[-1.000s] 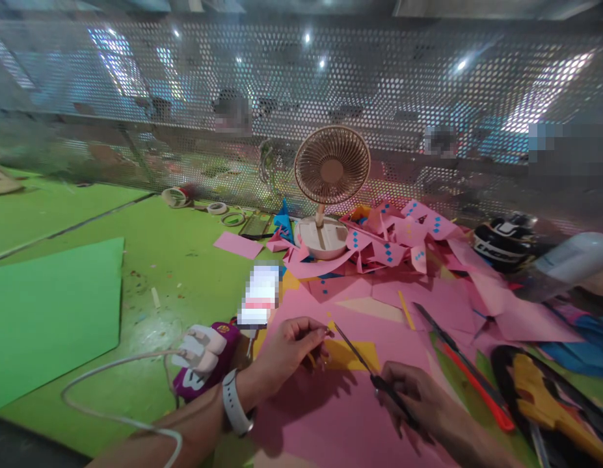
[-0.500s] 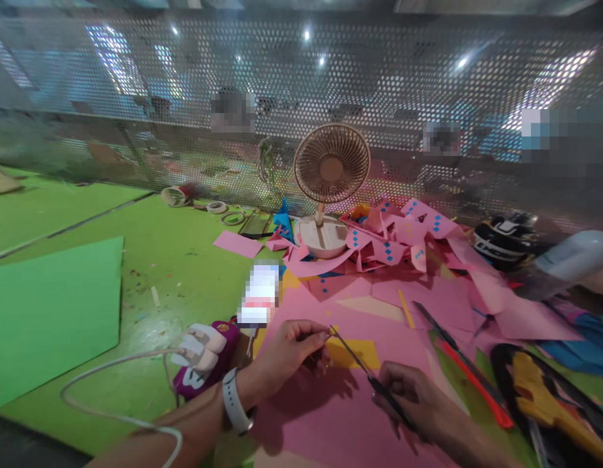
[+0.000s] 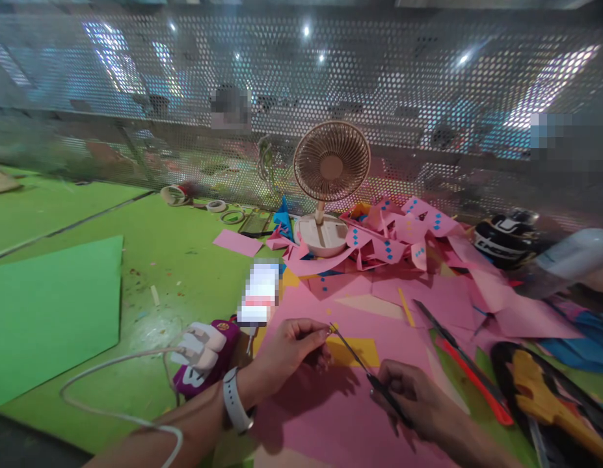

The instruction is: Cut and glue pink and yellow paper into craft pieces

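My left hand point(image 3: 304, 348), a pale watch band point(image 3: 235, 400) on its wrist, is closed in a pinch. At its fingertips shows a tiny yellow paper piece point(image 3: 334, 329), partly hidden. In my right hand point(image 3: 413, 393) are slim, black-handled scissors point(image 3: 357, 359), their narrow metal blades pointing up and left to the pinched fingertips. Whether the blades touch the piece I cannot tell. Below the blades, a yellow paper strip point(image 3: 364, 351) lies on a large pink sheet point(image 3: 330, 413). Small yellow bits dot the pink sheet beyond my hands.
A phone point(image 3: 259, 292) and a purple power strip with white plugs point(image 3: 203, 348) lie left, trailing a white cable. A desk fan point(image 3: 331, 169) stands behind, beside heaped pink paper scraps point(image 3: 393, 237). A red-handled cutting tool point(image 3: 477, 377) and a yellow glue gun point(image 3: 545, 403) lie right.
Both hands keep nearly the same place and grip. The scissors' tips have shifted very slightly upward at the left fingertips.
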A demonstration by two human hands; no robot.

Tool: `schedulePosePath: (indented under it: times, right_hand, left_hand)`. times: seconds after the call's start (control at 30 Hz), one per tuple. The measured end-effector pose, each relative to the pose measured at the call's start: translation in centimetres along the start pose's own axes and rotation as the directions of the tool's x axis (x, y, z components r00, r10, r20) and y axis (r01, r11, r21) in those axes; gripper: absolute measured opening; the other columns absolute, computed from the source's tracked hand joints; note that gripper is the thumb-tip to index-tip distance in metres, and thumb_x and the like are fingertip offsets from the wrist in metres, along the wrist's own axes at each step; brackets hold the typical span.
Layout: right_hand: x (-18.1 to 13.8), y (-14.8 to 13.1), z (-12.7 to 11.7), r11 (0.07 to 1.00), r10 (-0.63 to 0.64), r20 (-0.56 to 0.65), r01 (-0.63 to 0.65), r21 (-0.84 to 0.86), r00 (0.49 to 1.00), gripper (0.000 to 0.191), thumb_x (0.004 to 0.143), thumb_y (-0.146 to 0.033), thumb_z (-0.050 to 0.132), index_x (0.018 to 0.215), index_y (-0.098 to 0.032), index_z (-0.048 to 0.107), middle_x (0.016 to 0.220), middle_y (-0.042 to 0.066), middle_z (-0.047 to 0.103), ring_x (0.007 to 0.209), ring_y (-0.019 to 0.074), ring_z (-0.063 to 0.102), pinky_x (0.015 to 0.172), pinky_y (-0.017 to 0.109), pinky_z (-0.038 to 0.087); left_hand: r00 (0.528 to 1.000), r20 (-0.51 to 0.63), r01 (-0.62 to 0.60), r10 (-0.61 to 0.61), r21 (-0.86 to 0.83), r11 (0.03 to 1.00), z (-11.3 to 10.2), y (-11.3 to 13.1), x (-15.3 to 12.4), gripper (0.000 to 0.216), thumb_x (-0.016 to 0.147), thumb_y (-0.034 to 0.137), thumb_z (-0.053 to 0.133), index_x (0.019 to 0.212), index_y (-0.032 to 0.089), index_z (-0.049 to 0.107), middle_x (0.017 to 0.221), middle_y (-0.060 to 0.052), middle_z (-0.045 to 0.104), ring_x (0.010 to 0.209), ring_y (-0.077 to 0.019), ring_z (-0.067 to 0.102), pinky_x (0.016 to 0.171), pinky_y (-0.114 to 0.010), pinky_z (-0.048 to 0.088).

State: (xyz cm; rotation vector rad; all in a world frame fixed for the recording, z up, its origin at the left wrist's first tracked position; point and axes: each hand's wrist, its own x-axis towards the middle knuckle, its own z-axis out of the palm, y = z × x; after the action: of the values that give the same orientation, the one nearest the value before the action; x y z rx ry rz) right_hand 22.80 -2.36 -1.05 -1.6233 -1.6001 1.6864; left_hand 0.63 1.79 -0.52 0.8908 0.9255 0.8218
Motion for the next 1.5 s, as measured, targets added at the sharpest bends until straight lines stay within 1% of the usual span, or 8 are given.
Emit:
schedulePosePath:
  times: [0.17, 0.3, 0.47, 0.73, 0.9, 1.1, 1.27, 1.5]
  right_hand:
    - [0.03, -0.02, 0.13, 1.000, -0.005, -0.012, 0.005, 0.028, 1.000, 0.037, 0.071, -0.052, 0.061, 0.068, -0.018, 0.045, 0.050, -0.007, 0.048, 0.036, 0.0041, 0.039, 0.033, 0.015, 0.028]
    - [0.22, 0.22, 0.11, 1.000, -0.003, -0.030, 0.003, 0.013, 1.000, 0.035, 0.071, -0.049, 0.061, 0.068, -0.018, 0.044, 0.050, -0.007, 0.047, 0.036, 0.0033, 0.037, 0.033, 0.014, 0.026]
    - [0.30, 0.59, -0.02, 0.999, -0.027, -0.014, 0.027, 0.026, 1.000, 0.034, 0.073, -0.049, 0.060, 0.070, -0.017, 0.047, 0.052, -0.007, 0.048, 0.040, 0.0044, 0.041, 0.037, 0.016, 0.029]
    - [0.15, -0.06, 0.10, 1.000, -0.021, -0.020, 0.021, 0.023, 1.000, 0.035, 0.071, -0.048, 0.062, 0.068, -0.018, 0.045, 0.052, -0.007, 0.048, 0.042, 0.0046, 0.041, 0.040, 0.016, 0.028]
    - [0.25, 0.33, -0.04, 0.998, -0.049, -0.021, 0.049, 0.030, 0.999, 0.036, 0.072, -0.048, 0.063, 0.068, -0.017, 0.046, 0.052, -0.007, 0.046, 0.045, 0.0053, 0.044, 0.041, 0.017, 0.029]
    - [0.34, 0.83, -0.45, 0.998, -0.059, -0.027, 0.059, 0.009, 0.998, 0.032, 0.075, -0.045, 0.062, 0.070, -0.017, 0.046, 0.051, -0.007, 0.049, 0.040, 0.0040, 0.039, 0.037, 0.016, 0.023]
    - [0.26, 0.63, -0.47, 0.997, -0.070, -0.038, 0.071, 0.022, 0.997, 0.033, 0.072, -0.044, 0.064, 0.068, -0.017, 0.045, 0.050, -0.008, 0.047, 0.041, 0.0037, 0.040, 0.038, 0.015, 0.025]
    - [0.26, 0.54, -0.44, 0.995, -0.078, -0.025, 0.079, 0.058, 0.997, 0.033, 0.072, -0.044, 0.064, 0.069, -0.017, 0.046, 0.051, -0.008, 0.046, 0.043, 0.0050, 0.043, 0.040, 0.016, 0.027]
  left_hand:
    - [1.000, 0.008, 0.006, -0.006, -0.004, 1.000, -0.11, -0.15, 0.06, 0.030, 0.074, 0.038, 0.066, 0.088, 0.012, 0.064, 0.060, -0.002, 0.066, 0.047, -0.0089, 0.057, 0.052, -0.021, 0.046]
    - [1.000, 0.000, 0.013, -0.013, -0.005, 1.000, -0.11, -0.08, 0.09, 0.030, 0.073, 0.038, 0.066, 0.087, 0.012, 0.064, 0.059, -0.001, 0.065, 0.046, -0.0085, 0.056, 0.051, -0.021, 0.046]
    - [1.000, 0.012, 0.000, 0.000, -0.004, 1.000, 0.03, 0.01, 0.10, 0.029, 0.074, 0.038, 0.066, 0.086, 0.011, 0.064, 0.057, -0.001, 0.064, 0.045, -0.0077, 0.055, 0.050, -0.020, 0.045]
    - [1.000, -0.006, -0.001, 0.001, -0.006, 1.000, 0.06, -0.03, 0.13, 0.028, 0.074, 0.037, 0.066, 0.084, 0.011, 0.064, 0.057, -0.001, 0.065, 0.045, -0.0079, 0.055, 0.050, -0.020, 0.045]
    - [1.000, 0.012, -0.004, 0.004, -0.011, 1.000, 0.00, -0.05, 0.15, 0.029, 0.073, 0.038, 0.066, 0.084, 0.012, 0.064, 0.058, -0.001, 0.065, 0.046, -0.0079, 0.055, 0.050, -0.020, 0.045]
    - [1.000, 0.002, 0.011, -0.011, 0.022, 1.000, 0.01, 0.19, -0.01, 0.029, 0.075, 0.040, 0.064, 0.085, 0.012, 0.063, 0.060, -0.002, 0.066, 0.045, -0.0088, 0.056, 0.046, -0.019, 0.042]
    - [1.000, 0.000, 0.011, -0.011, 0.047, 0.999, -0.09, 0.30, -0.03, 0.027, 0.074, 0.038, 0.065, 0.079, 0.012, 0.062, 0.055, 0.000, 0.063, 0.043, -0.0081, 0.055, 0.045, -0.018, 0.041]
    - [1.000, -0.013, 0.013, -0.012, 0.053, 0.998, 0.06, 0.38, -0.01, 0.027, 0.072, 0.039, 0.066, 0.077, 0.013, 0.061, 0.054, 0.000, 0.063, 0.043, -0.0085, 0.055, 0.045, -0.019, 0.041]
